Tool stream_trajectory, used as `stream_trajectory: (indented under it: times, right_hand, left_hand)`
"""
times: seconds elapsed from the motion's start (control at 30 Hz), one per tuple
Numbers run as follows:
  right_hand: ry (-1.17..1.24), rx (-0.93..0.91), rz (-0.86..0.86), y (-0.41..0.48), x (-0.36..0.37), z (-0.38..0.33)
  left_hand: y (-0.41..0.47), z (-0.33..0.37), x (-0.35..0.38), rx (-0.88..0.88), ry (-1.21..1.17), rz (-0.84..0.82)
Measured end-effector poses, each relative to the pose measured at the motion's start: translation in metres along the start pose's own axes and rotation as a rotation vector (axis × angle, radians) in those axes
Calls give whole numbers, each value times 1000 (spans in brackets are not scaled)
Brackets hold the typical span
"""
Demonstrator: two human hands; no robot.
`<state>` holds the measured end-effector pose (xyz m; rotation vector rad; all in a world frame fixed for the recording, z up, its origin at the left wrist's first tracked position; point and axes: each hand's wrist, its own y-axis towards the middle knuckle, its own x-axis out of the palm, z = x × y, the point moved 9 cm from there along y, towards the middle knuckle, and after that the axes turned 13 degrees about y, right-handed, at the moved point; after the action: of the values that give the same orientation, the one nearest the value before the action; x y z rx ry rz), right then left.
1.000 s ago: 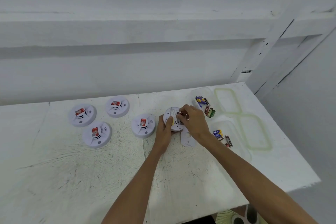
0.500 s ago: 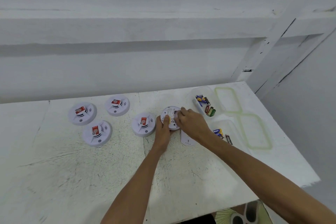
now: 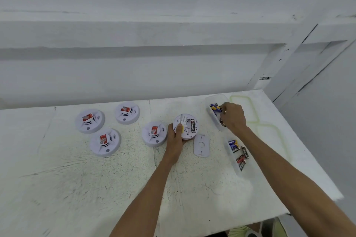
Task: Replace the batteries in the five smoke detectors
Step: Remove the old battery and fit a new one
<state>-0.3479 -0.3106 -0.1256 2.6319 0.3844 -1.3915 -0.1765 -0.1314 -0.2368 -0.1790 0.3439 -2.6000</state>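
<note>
My left hand (image 3: 174,136) grips the open white smoke detector (image 3: 183,121) at its left rim and holds it back side up on the table. One black battery (image 3: 192,125) lies in its compartment. The detector's loose cover (image 3: 201,145) rests just to the right of it. My right hand (image 3: 234,116) reaches into the far clear container (image 3: 212,98), and its curled fingertips pinch a blue-and-yellow battery (image 3: 215,107). Other smoke detectors with red labels sit to the left, the nearest (image 3: 154,133) beside my left hand.
A nearer clear container (image 3: 232,161) holds several batteries (image 3: 239,155). Two green-rimmed lids (image 3: 256,121) lie at the right by the table's edge. The other red-labelled detectors (image 3: 105,141) cluster at the left. A white wall runs behind the table.
My right hand has left the open detector and moved right into the far container. A black battery now shows in the detector. My left hand keeps its hold.
</note>
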Motion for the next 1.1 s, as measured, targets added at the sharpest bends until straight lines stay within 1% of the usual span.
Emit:
stream_trajectory:
  times: [0.03,0.1,0.17,0.23,0.4,0.73,0.83,0.93,1.0,1.1]
  right_hand:
    - [-51,46,-66,4,4,11]
    - [-72,89,-137,8,8,21]
    - [-99,78,-206,9,14,19]
    - [-175,76,-281,8,20,17]
    - [-195,92,-260,7,19,19]
    - [-261,60,-345,7,22,20]
    - [-240,48,-364,8,23,22]
    - [-205,-35,-356,12,21,19]
    - [-112,-91,-315,13,15,14]
    - [99,-131,-248,13,4,8]
  left_hand:
    - [0,1,0,1,6,-1]
    - [0,3,1,4,12,-3]
    - [0,3,0,9,8,-2]
    - [0,3,0,6,4,2]
    - [1,2,1,7,-14,-6]
    - [2,2,3,5,-54,-15]
    - [2,0,2,-1,-47,-17]
    - [3,0,2,0,-45,-20]
    - [3,1,2,12,-46,-24]
    - [4,0,3,17,-61,-34]
